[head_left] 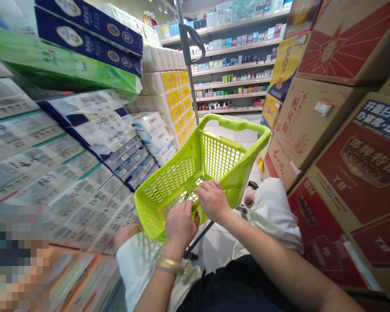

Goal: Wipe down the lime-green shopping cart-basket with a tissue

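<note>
A lime-green plastic shopping basket stands tilted on its trolley frame in the aisle before me, with nothing visible inside. My left hand has its fingers curled over the basket's near rim. My right hand rests on the same near edge, fingers bent down into the basket. A pale bracelet circles my left wrist. My knees in white trousers show beneath the basket.
Stacked packs of tissue and toilet paper fill the left side. Brown and red cardboard boxes pile up on the right. A grey trolley handle pole rises behind the basket. Product shelves line the far end.
</note>
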`<move>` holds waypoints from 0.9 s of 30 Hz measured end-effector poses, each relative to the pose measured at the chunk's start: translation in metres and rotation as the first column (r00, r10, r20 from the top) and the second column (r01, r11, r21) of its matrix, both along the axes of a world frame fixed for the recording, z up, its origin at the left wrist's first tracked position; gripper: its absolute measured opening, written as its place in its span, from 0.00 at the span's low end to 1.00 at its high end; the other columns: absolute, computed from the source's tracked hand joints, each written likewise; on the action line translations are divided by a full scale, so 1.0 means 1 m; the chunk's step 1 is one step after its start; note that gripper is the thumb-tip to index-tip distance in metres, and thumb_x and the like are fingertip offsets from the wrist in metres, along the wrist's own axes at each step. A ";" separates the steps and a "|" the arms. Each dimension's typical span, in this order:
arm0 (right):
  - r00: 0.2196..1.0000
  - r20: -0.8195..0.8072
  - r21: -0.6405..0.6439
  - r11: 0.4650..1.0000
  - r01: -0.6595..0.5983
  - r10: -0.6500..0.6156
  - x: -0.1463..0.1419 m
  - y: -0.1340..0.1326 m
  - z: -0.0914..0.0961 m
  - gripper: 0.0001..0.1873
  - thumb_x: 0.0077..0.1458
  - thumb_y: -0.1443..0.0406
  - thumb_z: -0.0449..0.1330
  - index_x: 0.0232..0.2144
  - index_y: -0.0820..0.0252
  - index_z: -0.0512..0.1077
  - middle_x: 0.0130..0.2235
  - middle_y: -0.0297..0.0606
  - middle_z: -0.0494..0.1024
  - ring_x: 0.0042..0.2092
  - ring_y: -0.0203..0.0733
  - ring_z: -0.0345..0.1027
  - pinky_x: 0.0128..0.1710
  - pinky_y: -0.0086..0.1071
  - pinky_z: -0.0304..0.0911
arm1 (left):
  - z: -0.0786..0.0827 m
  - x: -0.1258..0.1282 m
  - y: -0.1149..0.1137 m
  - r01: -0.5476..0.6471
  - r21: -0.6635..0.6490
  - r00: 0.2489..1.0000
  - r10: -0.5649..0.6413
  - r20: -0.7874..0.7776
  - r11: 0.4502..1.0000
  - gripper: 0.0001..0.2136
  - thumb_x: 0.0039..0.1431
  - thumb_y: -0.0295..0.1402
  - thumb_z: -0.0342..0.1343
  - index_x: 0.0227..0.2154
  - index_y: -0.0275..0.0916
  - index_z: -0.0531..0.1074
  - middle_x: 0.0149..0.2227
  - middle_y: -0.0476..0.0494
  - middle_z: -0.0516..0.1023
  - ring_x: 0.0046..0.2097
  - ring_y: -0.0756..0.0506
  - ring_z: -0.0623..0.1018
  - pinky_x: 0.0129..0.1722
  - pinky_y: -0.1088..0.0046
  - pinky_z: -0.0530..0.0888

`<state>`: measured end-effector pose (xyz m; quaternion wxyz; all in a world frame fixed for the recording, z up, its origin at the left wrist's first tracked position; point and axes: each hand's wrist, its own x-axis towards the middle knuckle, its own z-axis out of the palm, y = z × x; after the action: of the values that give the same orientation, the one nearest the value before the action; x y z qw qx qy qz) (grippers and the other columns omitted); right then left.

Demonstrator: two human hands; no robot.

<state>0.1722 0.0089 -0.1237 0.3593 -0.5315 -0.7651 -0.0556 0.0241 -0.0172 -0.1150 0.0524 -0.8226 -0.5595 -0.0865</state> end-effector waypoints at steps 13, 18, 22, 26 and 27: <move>0.998 -0.055 -0.001 1.000 0.020 -0.020 -0.017 -0.008 -0.005 0.08 0.58 0.70 0.57 0.35 0.55 0.76 0.35 0.36 0.77 0.42 0.44 0.64 0.51 0.36 0.53 | 0.002 0.006 -0.003 -0.022 -0.026 1.000 0.021 -0.007 0.999 0.09 0.56 0.32 0.53 0.40 0.39 0.68 0.37 0.41 0.77 0.43 0.40 0.76 0.44 0.65 0.67; 0.996 -0.067 0.021 0.998 0.057 -0.055 0.007 -0.003 0.000 0.11 0.59 0.71 0.55 0.39 0.55 0.76 0.37 0.37 0.77 0.44 0.44 0.64 0.52 0.36 0.53 | 0.002 0.002 -0.004 -0.014 -0.007 1.000 0.014 -0.014 1.000 0.06 0.58 0.33 0.52 0.39 0.40 0.68 0.36 0.42 0.77 0.43 0.41 0.75 0.44 0.65 0.67; 0.986 -0.091 0.027 0.990 0.141 -0.138 0.031 0.005 0.006 0.12 0.59 0.72 0.55 0.39 0.56 0.76 0.38 0.39 0.77 0.45 0.45 0.64 0.52 0.37 0.53 | 0.000 0.004 -0.004 -0.019 0.006 1.000 0.019 -0.005 1.000 0.06 0.59 0.33 0.51 0.38 0.41 0.68 0.36 0.43 0.76 0.42 0.41 0.75 0.43 0.65 0.67; 0.985 -0.111 0.003 0.991 0.134 -0.133 0.010 -0.001 0.000 0.12 0.58 0.73 0.55 0.38 0.56 0.76 0.38 0.39 0.77 0.45 0.45 0.64 0.52 0.38 0.53 | -0.001 0.005 -0.004 -0.032 -0.006 0.999 0.032 0.007 0.999 0.06 0.58 0.34 0.51 0.38 0.41 0.68 0.37 0.42 0.77 0.43 0.41 0.75 0.43 0.65 0.68; 0.989 -0.107 0.001 0.995 0.099 -0.099 0.000 -0.004 -0.002 0.11 0.59 0.72 0.55 0.38 0.55 0.76 0.37 0.38 0.77 0.44 0.45 0.64 0.52 0.38 0.53 | -0.001 0.005 -0.004 -0.032 -0.015 0.999 0.032 0.005 0.999 0.07 0.57 0.33 0.52 0.39 0.40 0.68 0.37 0.42 0.77 0.43 0.40 0.75 0.43 0.65 0.68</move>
<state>0.1720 0.0051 -0.1259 0.3979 -0.5698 -0.7174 -0.0473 0.0291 -0.0211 -0.1156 0.0463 -0.8138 -0.5732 -0.0837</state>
